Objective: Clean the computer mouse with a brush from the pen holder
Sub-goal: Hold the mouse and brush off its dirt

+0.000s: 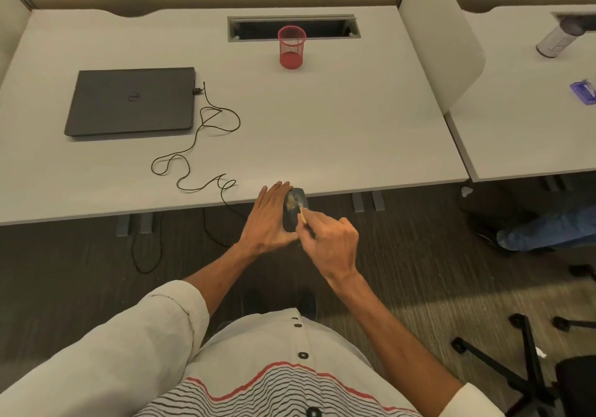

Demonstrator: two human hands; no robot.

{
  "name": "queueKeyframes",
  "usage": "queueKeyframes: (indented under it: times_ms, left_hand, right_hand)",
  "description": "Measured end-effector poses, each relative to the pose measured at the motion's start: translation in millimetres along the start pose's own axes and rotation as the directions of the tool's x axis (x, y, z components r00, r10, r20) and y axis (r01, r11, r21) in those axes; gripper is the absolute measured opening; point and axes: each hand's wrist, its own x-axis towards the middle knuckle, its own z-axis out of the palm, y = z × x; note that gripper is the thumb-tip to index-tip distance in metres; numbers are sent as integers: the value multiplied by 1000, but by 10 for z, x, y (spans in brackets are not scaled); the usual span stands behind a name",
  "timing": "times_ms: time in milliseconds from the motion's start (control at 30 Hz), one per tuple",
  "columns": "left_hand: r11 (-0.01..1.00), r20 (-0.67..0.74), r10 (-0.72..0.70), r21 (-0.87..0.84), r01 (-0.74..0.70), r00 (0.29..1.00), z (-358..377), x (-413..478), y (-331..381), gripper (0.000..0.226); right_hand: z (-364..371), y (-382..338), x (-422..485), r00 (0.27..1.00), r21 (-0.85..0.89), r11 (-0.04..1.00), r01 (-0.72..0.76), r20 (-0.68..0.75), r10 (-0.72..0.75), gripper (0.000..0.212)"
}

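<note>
As the left grip point(269, 216) holds the dark grey plastic computer mouse point(294, 215) from its left side, fingers laid long against the shell, the right grip point(332, 244) pinches the small pale-handled brush point(303, 216) narrow between the fingertips. The brush tip touches the top of the mouse, just ahead of the right grip. Pale bristles or dust show on the mouse shell; cannot tell which. Both grips touch or nearly touch around the mouse, just at the near edge of the light grey counter point(322, 126), partly over the carpet. The red wire-mesh pen holder point(292, 47) stands upright well beyond both grips, on the counter. The closed dark grey laptop point(132, 100) lies far ahead and left of the left grip. A thin black cable point(200, 145) loops from the laptop across the counter and drops off the edge near the left grip.
</note>
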Motion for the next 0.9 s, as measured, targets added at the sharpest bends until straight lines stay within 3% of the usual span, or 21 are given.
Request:
queueKeyframes:
  times_ms: [267, 467, 633, 900]
  left_hand:
    - [999, 41, 25, -28, -24, 999, 49, -57, -13, 111]
    - [999, 33, 33, -14, -32, 999, 8, -9, 42, 113]
    - [999, 5, 11, -40, -11, 1000, 9, -23, 58, 109]
    - [992, -7, 34, -119, -34, 999, -13, -61, 72, 98]
  right_hand:
    - [115, -118, -110, 996, 22, 997, 69, 58, -71, 21]
    - [77, -92, -67, 999, 89, 995, 37, 12, -38, 23]
    - [3, 34, 30, 999, 25, 999, -27, -35, 28, 17]
    - [90, -49, -56, 1000, 48, 999, -4, 18, 4, 20]
